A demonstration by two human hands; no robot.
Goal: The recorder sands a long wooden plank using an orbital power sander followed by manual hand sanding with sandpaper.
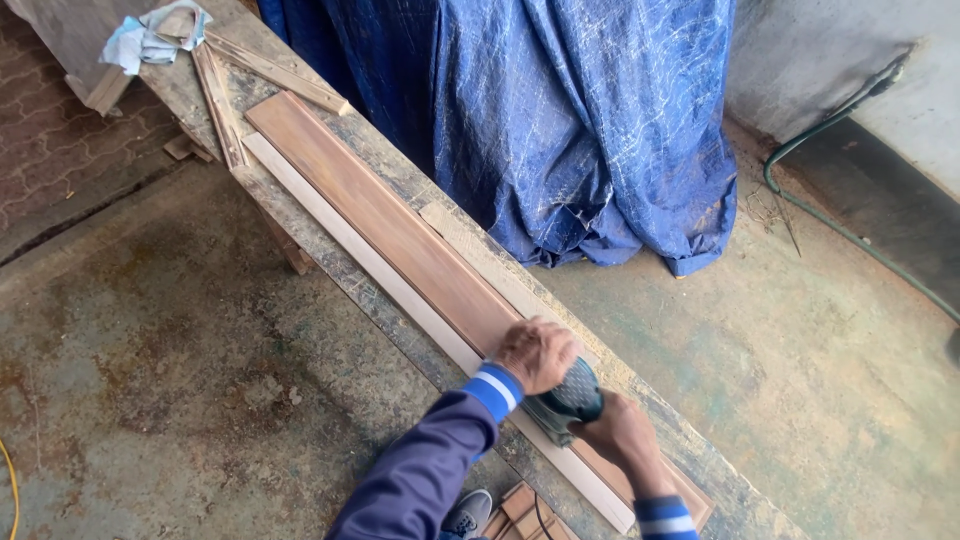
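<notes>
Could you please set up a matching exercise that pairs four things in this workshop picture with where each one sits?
Things:
1. sander
2. blue tarpaulin
3. crumpled cloth
4. green hose

Places:
A. on the far end of the bench
B. on the floor by the wall, at the right
C. draped over something beyond the bench
D. on the brown board, under the left hand and the right hand

Pairs: 1-D, 2-C, 3-A, 4-B
</notes>
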